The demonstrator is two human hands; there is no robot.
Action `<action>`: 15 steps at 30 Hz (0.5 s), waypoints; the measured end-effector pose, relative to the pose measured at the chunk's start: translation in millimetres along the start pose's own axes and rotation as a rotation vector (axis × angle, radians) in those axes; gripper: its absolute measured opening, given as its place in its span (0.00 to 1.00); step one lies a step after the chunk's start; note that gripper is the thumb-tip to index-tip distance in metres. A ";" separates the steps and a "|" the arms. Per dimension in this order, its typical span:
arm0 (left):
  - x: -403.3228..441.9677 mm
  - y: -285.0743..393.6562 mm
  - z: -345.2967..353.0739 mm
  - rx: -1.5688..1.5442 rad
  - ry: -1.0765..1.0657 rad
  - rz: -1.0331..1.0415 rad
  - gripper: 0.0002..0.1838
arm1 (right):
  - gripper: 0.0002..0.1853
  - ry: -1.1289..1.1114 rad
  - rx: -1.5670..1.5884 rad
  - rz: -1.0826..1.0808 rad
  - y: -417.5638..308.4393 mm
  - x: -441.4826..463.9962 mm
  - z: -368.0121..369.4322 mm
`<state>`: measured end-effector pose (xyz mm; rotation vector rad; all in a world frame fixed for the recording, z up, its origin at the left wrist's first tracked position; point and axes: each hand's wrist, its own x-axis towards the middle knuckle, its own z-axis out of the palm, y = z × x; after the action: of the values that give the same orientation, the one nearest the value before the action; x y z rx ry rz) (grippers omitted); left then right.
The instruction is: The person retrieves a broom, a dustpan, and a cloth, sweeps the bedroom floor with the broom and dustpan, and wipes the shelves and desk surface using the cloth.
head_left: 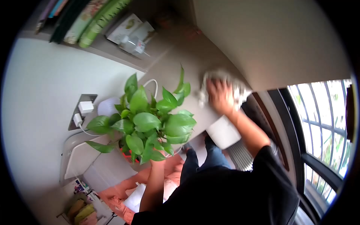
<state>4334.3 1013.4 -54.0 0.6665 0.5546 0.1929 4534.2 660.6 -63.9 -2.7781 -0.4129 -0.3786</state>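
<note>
My right hand (221, 95) presses a pale, patterned cloth (240, 90) against the beige surface (195, 56), near its right edge; hand and cloth are slightly blurred. Lower left of that, a leafy green potted plant (144, 122) is held up by my left hand (158, 153). Leaves cover most of the left hand's fingers. Between the leaves a bit of the red pot (127, 153) shows.
Books (101, 22) stand on a shelf at upper left, near a small clear bottle (133, 45). White chargers (85, 107) sit in a wall socket. A white bin-like object (224, 132) is below the right arm. A barred window (320, 116) is at right.
</note>
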 end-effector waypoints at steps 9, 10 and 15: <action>-104.8 41.2 45.0 0.983 -0.023 -0.198 0.14 | 0.24 0.162 0.391 -0.180 16.7 54.1 -63.1; -121.2 66.0 56.4 1.247 -0.110 -0.279 0.13 | 0.23 0.283 0.378 -0.127 23.5 93.1 -58.4; -123.2 209.0 259.2 1.058 -0.507 -0.005 0.12 | 0.21 0.194 0.192 -0.084 10.9 190.0 36.4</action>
<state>4373.0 995.4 298.5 1.6800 0.1237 -0.3067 4720.9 708.2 -43.2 -2.5158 -0.4912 -0.5901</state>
